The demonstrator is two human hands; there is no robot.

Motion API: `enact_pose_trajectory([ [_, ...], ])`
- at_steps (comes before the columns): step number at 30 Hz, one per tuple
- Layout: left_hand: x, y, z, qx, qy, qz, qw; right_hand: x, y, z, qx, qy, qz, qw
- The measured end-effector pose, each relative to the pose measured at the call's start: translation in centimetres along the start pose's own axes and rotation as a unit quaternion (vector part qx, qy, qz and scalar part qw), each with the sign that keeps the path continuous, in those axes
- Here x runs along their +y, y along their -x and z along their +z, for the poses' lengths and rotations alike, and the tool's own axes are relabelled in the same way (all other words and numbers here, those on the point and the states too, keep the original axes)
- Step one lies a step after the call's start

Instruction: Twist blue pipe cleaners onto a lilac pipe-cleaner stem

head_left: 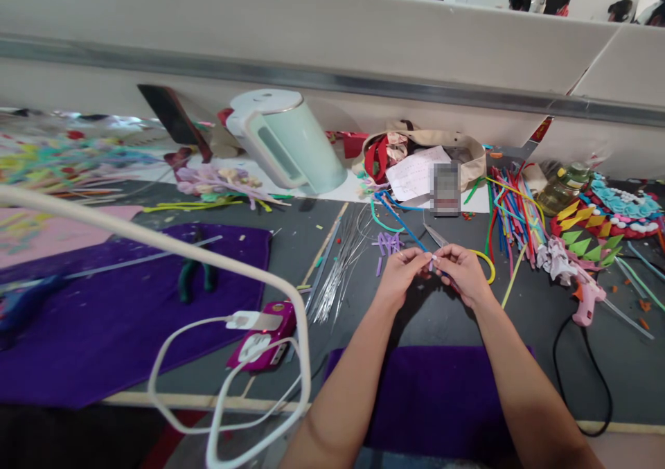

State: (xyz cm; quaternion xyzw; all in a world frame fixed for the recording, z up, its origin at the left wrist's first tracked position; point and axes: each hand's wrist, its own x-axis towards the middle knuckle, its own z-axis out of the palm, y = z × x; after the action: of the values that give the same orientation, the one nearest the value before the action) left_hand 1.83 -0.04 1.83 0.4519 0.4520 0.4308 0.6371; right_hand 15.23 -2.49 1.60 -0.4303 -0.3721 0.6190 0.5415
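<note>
Both hands meet over the grey table, right of centre. My left hand (402,275) is closed, its thumb and finger pinching a small pale purple piece (432,261). Against the other side of this piece press the fingertips of my right hand (462,269), also closed. A blue stem (402,225) runs from the upper left down to the fingers. Scissors (435,235) lie just behind the hands. Short purple pieces (388,244) are left of the fingers, beside a bundle of silver wires (340,275).
A mint kettle (312,143) and a cloth bag (470,154) stand at the back. Colourful stems (512,213), a glass jar (564,188) and a pink glue gun (588,299) are right. Left are a magenta power bank (278,323), white cable and pliers (190,275).
</note>
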Motion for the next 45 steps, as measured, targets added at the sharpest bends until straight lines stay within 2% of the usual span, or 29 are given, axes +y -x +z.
enact_pose_trajectory([
  [5,0.0,0.1,0.1,0.006,-0.012,0.019,1.0,0.2,-0.1,-0.2,0.001,0.009,-0.008,1.0],
  [15,-0.1,-0.2,-0.1,-0.019,-0.015,0.042,0.999,0.6,-0.5,-0.5,0.001,0.022,-0.019,1.0],
  [23,0.0,-0.4,-0.6,0.003,-0.099,0.105,0.99,0.6,-0.7,-0.8,-0.016,0.055,-0.003,0.998],
  [30,0.3,-0.3,-0.6,-0.036,-0.043,0.077,0.995,0.7,-0.7,-0.9,-0.018,0.061,-0.025,0.998],
  [36,-0.1,-0.6,-0.6,-0.036,0.03,0.023,0.999,0.6,-0.7,-0.8,-0.027,0.052,-0.036,0.998],
  [43,-0.4,-0.7,-0.5,-0.016,-0.039,0.075,0.996,0.7,-0.8,-0.9,-0.016,0.05,-0.018,0.998],
  [45,-0.4,-0.8,-0.5,-0.006,-0.053,0.083,0.995,0.7,-0.9,-1.1,0.007,0.081,-0.04,0.996],
])
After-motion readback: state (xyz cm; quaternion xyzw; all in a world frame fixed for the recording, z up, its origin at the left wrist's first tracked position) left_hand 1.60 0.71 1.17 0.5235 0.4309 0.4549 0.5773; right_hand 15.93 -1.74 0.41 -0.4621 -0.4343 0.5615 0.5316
